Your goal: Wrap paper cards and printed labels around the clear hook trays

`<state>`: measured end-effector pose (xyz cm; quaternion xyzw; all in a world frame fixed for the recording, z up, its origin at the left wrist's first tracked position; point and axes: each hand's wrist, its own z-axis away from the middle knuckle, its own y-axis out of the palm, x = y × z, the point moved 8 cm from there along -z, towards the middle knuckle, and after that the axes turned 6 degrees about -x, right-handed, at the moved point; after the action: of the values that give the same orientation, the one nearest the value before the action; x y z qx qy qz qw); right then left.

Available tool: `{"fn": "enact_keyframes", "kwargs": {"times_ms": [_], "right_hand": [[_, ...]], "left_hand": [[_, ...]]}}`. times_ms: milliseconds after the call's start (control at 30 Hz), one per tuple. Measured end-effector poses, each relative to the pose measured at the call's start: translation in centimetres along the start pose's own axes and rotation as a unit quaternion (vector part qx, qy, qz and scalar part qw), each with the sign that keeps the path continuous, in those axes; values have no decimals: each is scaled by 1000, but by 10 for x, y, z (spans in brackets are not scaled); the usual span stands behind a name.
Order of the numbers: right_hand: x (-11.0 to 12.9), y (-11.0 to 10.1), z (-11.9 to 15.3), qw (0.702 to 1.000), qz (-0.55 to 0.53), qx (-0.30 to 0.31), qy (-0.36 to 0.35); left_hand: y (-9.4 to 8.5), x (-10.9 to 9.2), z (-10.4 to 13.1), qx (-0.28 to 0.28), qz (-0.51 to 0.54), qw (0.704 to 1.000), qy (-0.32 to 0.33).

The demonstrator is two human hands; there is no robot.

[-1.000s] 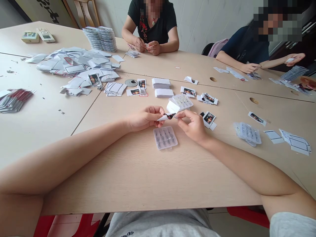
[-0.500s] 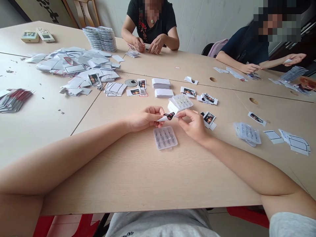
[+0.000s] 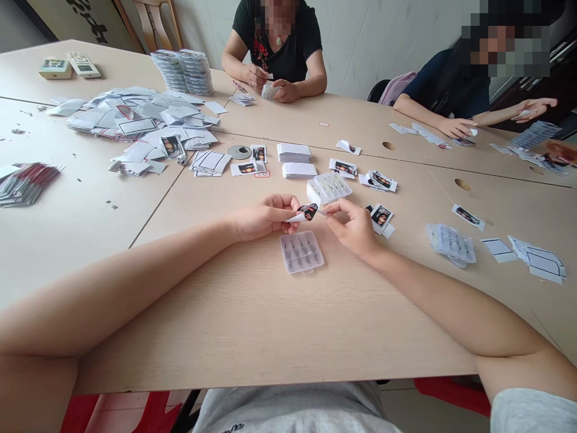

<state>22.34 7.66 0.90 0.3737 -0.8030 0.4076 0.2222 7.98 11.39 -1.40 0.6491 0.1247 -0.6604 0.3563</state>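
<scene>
My left hand point(image 3: 273, 217) pinches a black-and-white sticker point(image 3: 308, 211) whose lower edge curls up white. Close beside the sticker's right end, my right hand point(image 3: 352, 225) has thumb and fingertips pressed together on a small whitish piece, too small to make out. Just below the hands, a clear plastic case point(image 3: 302, 252) with several small metal parts in compartments lies flat on the table. Behind my fingers are more clear cases point(image 3: 332, 187). Stickers with dark prints point(image 3: 381, 217) lie right beside my right hand.
White card stacks point(image 3: 294, 153) stand beyond the hands, with a tape roll point(image 3: 239, 151) to their left. A large card heap point(image 3: 135, 117) and stacked cases point(image 3: 183, 71) are at back left. Cases point(image 3: 451, 243) and labels point(image 3: 546, 263) lie right. Two people work across the table.
My right hand's white piece has come away from the sticker, and less white shows between my hands. The person across now holds up a clear case; the person at right has shifted their hands slightly.
</scene>
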Motion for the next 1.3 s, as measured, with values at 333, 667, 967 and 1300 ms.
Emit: {"fn": "enact_keyframes", "kwargs": {"times_ms": [333, 667, 967, 1300], "right_hand": [[-2, 0, 0, 1000, -11, 1, 10], [-6, 1, 0, 1000, -1, 4, 31], [-7, 0, 0, 999, -5, 4, 45], [-8, 1, -1, 999, -6, 1, 50]], "left_hand": [[-2, 1, -1, -3, 6, 1000, 0], [-1, 2, 0, -5, 1, 1000, -4], [-2, 1, 0, -17, 0, 1000, -5], [-2, 0, 1, -26, 5, 1000, -12]]}}
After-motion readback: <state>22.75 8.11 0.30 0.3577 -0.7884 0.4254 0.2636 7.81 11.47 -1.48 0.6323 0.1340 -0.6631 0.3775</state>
